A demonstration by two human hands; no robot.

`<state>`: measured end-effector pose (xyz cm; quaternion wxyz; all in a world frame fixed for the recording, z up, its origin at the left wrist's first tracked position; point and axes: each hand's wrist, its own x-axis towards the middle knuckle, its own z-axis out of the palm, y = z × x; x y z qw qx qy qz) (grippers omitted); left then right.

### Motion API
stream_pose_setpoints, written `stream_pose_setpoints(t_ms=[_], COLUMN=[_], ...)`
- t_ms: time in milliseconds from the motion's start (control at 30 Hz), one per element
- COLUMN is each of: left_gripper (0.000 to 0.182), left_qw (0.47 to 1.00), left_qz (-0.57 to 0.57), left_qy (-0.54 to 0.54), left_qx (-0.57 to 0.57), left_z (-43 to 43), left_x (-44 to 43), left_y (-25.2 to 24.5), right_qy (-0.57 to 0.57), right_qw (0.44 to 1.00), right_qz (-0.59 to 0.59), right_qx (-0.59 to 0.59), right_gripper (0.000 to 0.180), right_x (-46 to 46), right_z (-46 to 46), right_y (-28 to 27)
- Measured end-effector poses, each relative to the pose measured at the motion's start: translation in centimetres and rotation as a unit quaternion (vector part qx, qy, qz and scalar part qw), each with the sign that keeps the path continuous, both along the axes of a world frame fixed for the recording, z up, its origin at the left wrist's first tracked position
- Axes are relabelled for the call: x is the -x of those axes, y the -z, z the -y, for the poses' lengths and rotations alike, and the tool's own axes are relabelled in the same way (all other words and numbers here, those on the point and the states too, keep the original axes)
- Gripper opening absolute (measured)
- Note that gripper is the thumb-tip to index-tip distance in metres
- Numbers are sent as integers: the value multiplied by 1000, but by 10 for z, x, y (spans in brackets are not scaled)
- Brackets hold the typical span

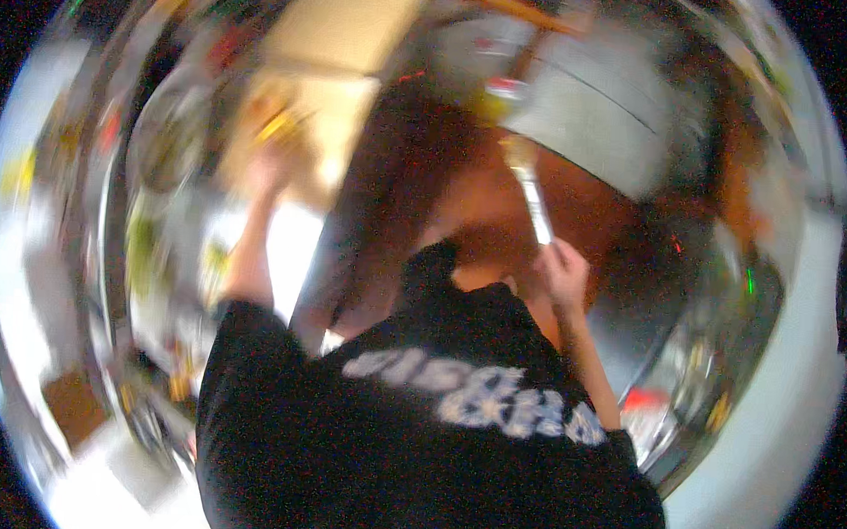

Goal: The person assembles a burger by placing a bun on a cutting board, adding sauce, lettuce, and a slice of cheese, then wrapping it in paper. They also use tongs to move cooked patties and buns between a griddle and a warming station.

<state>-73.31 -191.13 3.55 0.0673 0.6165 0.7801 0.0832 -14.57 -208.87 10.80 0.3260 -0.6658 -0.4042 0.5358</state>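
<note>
The picture is blurred by motion. On the right, my right hand [565, 271] grips the pale handle of a brush-like tool [533, 198], whose tan, bristle-like end points up and away from me. My left hand [268, 169] is at the upper left, near a blurred yellow item [279, 126]; whether the fingers hold it cannot be told. Behind that hand lies a pale yellow, board-like surface [348, 119]. Beyond the tool's tip is a container with a red and white top [507, 89].
A grey-white panel or surface [585, 123] lies at the upper right, with an orange-brown bar [513, 6] beyond it. Blurred clutter lines the left side. A red and white item [646, 400] is at the lower right.
</note>
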Motion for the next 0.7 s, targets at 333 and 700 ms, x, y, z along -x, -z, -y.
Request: stream_pose_setpoints(t_ms=[333,700], left_gripper=[34,44], left_qw=[992,927], left_qz=[-87,30], left_qy=[-15,195], left_qx=[-94,318], left_z=[170,300], left_x=[-186,-310], left_y=[7,76], right_qy=[621,546], right_qw=[700,656], right_qz=[327,480], right_qx=[-132,200], right_gripper=[32,37], right_x=[-366,-644], right_z=[316,632], right_y=[42,70])
